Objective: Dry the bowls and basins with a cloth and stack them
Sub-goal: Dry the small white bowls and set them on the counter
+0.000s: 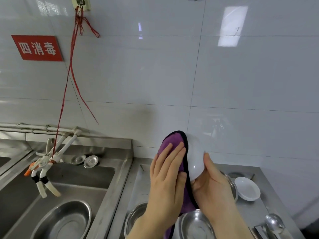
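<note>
White bowl: held up in the air, tipped on its side, mouth turned to the left, just in front of the tiled wall.
- Right hand cups the bowl from behind and below, fingers curled round its outside.
- Left hand presses the purple cloth into the bowl's mouth, fingers straight and flat on the cloth.

Progress, judged: mid-wipe on one bowl. No finished stack is clear to see, so most of the job looks undone.
- Directly below the bowl: steel basin on the bench. A second basin lies lower left, partly under the left forearm.
- Third basin rim shows behind the right wrist. Cannot tell if any of these are dry.
- Lower right of the bowl: small white bowl, alone, upright.
- Far lower left: another basin, down in the sink.

Room:
- Wall close behind the bowl, so little clearance that way.
- Sink rim drops off to the lower left.
- Bench below is crowded; a ladle lies far lower right.
- Open air above and toward the person.
</note>
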{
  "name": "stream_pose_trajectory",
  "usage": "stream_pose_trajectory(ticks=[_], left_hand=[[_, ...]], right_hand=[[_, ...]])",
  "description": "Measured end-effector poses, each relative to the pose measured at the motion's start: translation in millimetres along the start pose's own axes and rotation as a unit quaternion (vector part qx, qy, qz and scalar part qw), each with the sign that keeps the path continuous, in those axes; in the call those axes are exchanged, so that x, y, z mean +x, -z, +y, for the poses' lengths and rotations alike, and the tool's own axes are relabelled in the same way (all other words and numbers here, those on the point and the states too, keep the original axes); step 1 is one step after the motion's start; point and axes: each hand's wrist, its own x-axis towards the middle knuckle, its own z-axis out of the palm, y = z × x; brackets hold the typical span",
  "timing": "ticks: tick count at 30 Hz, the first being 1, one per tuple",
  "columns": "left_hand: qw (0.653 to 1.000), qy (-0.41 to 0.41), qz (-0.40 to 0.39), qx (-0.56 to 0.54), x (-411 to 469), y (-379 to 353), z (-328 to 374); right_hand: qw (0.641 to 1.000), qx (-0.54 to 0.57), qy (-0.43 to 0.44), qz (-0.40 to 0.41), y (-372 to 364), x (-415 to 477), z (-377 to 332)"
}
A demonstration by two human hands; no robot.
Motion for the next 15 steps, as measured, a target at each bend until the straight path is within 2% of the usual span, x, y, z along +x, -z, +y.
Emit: stream_pose_trajectory(ticks=[4, 8, 9, 11, 13, 15], left_hand=[[0.999, -0.009, -0.035, 0.041, 12, -1, 0], [0.986, -0.056, -0.090, 0.130, 27, -2, 5], [0.986, -0.053, -0.102, 0.119, 31, 0, 4], [0.993, -0.001, -0.114, 0.028, 41, 8, -1], [0.987, 0.068, -0.117, -0.082, 48, 15, -10], [0.978, 0.109, -0.102, -0.144, 48, 20, -17]], right_hand=[[0.998, -0.062, 0.029, -0.002, -7, -3, 3], [0.993, -0.111, 0.029, 0.003, -3, -4, 6], [0.993, -0.117, 0.029, 0.001, -2, -5, 5], [0.990, -0.134, 0.026, -0.014, 0, -8, 4], [0.986, -0.165, 0.023, -0.028, 0, -12, 0], [0.983, -0.178, 0.016, -0.032, 1, -13, -4]])
